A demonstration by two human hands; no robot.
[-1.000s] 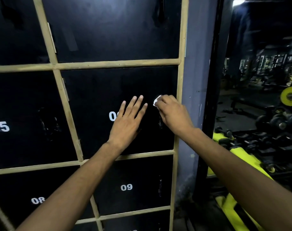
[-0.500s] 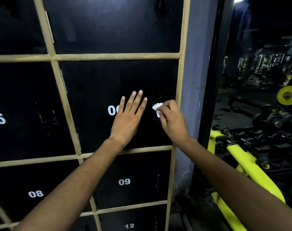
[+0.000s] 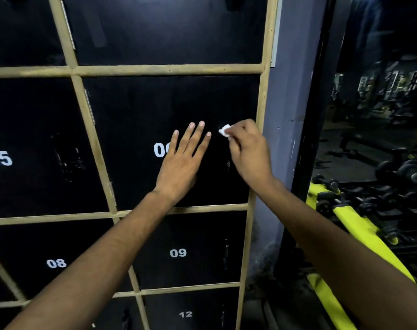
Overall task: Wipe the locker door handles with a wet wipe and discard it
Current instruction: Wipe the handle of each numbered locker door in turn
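- The right hand (image 3: 249, 152) is riding higher on the door now than half a second back, carrying the wet wipe (image 3: 224, 130) up from beside the numeral to a spot level with the left fingertips.
- The left hand (image 3: 182, 160) is staying put, palm flat and fingers spread open against the black locker door (image 3: 136, 115), holding nothing and covering the second digit of the white number.
- The wipe is looking small, white and bunched, only a corner of it poking out past the knuckles.
- The right fingers are pinching closed around that wipe and pressing it against the door near the right edge, just inside the wooden frame (image 3: 262, 110).
- The wipe is sitting at the tip of the right hand, up and to its left, just beside the left hand's little finger but not touching it.
- The handle beneath is too dark to make out clearly.
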